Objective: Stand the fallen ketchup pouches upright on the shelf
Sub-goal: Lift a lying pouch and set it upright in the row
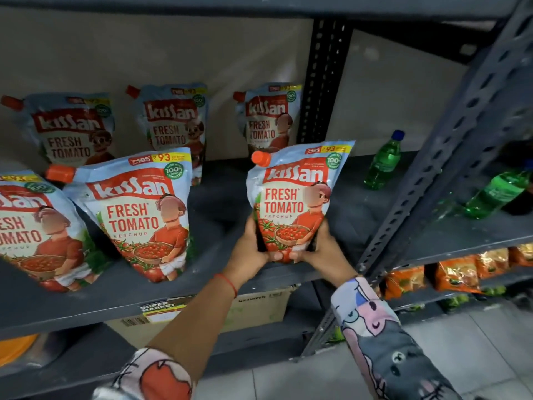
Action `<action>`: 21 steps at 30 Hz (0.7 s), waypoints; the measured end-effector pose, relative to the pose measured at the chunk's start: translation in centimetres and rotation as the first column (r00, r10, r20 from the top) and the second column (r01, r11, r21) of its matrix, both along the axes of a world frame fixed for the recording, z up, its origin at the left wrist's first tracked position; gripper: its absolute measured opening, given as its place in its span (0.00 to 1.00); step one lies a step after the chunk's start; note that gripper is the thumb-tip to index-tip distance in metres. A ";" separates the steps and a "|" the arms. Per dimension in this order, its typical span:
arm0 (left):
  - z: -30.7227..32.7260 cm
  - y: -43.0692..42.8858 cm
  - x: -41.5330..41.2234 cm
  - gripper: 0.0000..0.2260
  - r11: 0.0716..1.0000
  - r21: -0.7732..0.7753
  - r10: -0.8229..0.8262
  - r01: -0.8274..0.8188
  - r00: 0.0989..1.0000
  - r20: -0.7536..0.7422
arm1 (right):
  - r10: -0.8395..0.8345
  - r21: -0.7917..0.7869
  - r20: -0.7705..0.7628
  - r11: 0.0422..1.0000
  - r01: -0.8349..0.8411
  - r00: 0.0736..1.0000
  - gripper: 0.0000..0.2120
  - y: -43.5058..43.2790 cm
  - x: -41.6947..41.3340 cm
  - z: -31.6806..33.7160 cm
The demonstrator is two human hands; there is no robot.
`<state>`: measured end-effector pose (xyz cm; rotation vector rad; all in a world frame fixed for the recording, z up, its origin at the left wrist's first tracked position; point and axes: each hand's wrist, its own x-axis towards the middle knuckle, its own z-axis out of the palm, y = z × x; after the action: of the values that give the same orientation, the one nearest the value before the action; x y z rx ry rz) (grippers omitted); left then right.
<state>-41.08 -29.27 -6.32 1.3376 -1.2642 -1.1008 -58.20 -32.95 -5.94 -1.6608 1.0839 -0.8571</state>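
At the front edge of the grey shelf (202,287), you have a ketchup pouch (291,197) clamped by its base between both hands: your left hand (249,251) wraps the lower left corner and your right hand (323,249) the lower right, with both thumbs pressed against the printed front. The pouch stands upright, its orange cap (261,158) at the top left, its label facing you. Whether its bottom is touching the shelf you cannot tell, since your fingers cover it. To the left of the held pouch, apart from it, a second pouch (138,217) stands leaning a little to the left, and further left a third pouch (34,232), cut off by the frame edge, tilts the same way. Behind the held pouch, against the beige back panel (173,53), three more pouches stand in a row: left (69,131), middle (173,122) and right (268,119). To the right of the held pouch, beyond the perforated upright (432,180), a green bottle (383,163) stands on the next shelf. A red thread (227,281) circles your left wrist.
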 end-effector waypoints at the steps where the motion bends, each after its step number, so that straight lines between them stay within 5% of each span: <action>1: -0.1 -0.5 -0.7 0.43 1.000 0.000 -0.004 0.004 1.000 0.018 | -0.013 0.004 -0.001 1.000 0.013 1.000 0.39 -0.3 -0.8 0.0; 10: 0.9 -0.7 -4.6 0.43 0.999 -0.019 -0.037 0.038 0.998 0.047 | -0.084 0.092 0.070 0.993 0.078 0.994 0.38 0.0 -3.6 0.7; 12: 0.9 1.9 -4.4 0.41 0.999 -0.035 0.012 -0.013 1.000 -0.015 | -0.230 0.028 0.117 0.973 0.229 0.966 0.40 2.3 -3.5 0.7; 15: 0.2 8.8 -2.3 0.33 0.935 -0.141 0.332 -0.324 0.943 0.032 | -0.548 -0.163 0.102 0.814 0.557 0.830 0.35 8.8 -1.2 -0.5; 17: 0.2 13.1 0.9 0.32 0.826 -0.239 0.543 -0.510 0.834 0.096 | -0.439 -0.300 0.069 0.847 0.438 0.896 0.30 11.8 2.2 -1.1; 19: 0.0 15.0 4.7 0.41 0.751 -0.241 0.658 -0.615 0.729 0.190 | -0.202 -0.203 0.086 0.955 0.216 0.976 0.34 12.0 6.2 -0.8; 21: 0.2 15.0 8.3 0.40 0.723 -0.118 0.688 -0.681 0.692 0.219 | -0.003 -0.056 0.096 0.998 0.009 0.995 0.43 10.3 9.9 0.1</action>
<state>-32.82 -14.22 -6.16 1.7656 -0.8005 -0.3814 -48.32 -22.64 -5.85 -1.6460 1.0074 -0.9695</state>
